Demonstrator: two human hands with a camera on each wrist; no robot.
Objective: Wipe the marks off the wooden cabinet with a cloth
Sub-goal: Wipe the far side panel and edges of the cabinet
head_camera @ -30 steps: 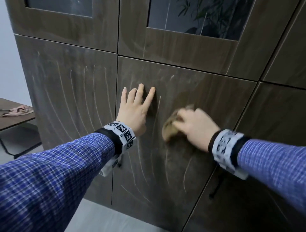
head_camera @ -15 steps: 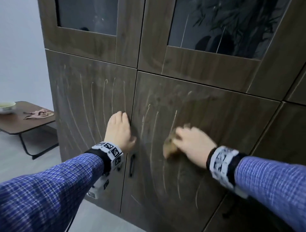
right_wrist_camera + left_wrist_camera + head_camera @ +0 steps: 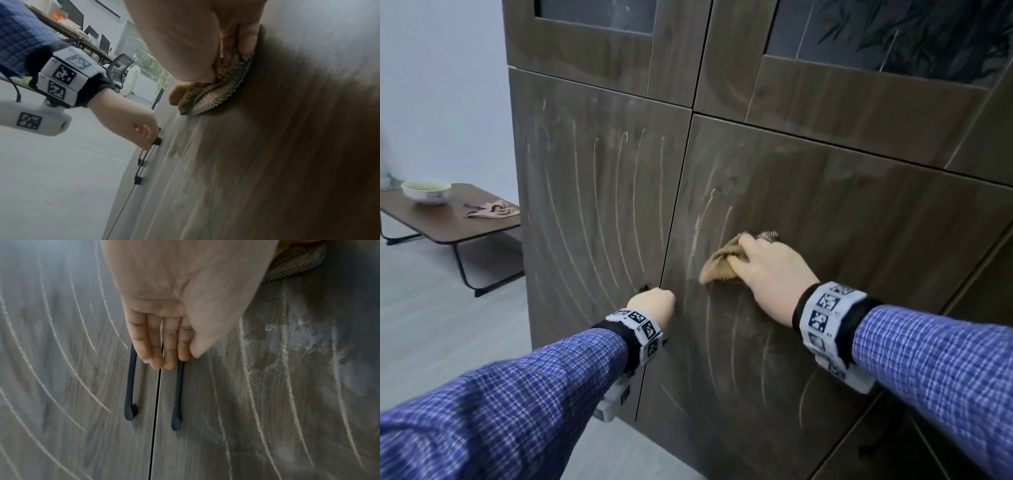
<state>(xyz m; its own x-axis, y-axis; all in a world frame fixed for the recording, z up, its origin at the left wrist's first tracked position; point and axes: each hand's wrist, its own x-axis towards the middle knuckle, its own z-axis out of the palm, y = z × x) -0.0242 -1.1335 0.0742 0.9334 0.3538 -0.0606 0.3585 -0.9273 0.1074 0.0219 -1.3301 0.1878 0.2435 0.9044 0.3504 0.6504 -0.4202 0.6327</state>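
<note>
Cloth (image 3: pixel 722 262), tan with a dark checked edge, sits bunched under your right hand (image 3: pixel 768 274) at the centre of the head view, pressed flat against the right-hand lower door of the wooden cabinet (image 3: pixel 859 222). In the right wrist view your fingers (image 3: pixel 242 39) curl down over the cloth (image 3: pixel 209 95) and your thumb pinches its gathered folds, so it bulges out below and to the left of the fingertips while its checked edge lies against the wood.

Pale curved marks (image 3: pixel 599 212) fan across the left-hand door, and more run down the right-hand door to the left of and below the cloth; a smeared patch shows at the right of the left wrist view.

Your left hand (image 3: pixel 652 305) is low at the seam between the two doors. In the left wrist view its fingers (image 3: pixel 156 345) lie straight and together, pointing down the frame over the tops of two dark bar handles (image 3: pixel 129 386), thumb alongside. The right wrist view hints at the fingertips hooking one handle, but you cannot tell for certain.

Both wrists carry white bands (image 3: pixel 828 311) printed with black square codes; no writing is readable.

At the left edge of the head view a low wooden table (image 3: pixel 448 226) holds a white bowl (image 3: pixel 426 192) and a pinkish rag (image 3: pixel 493 209).
</note>
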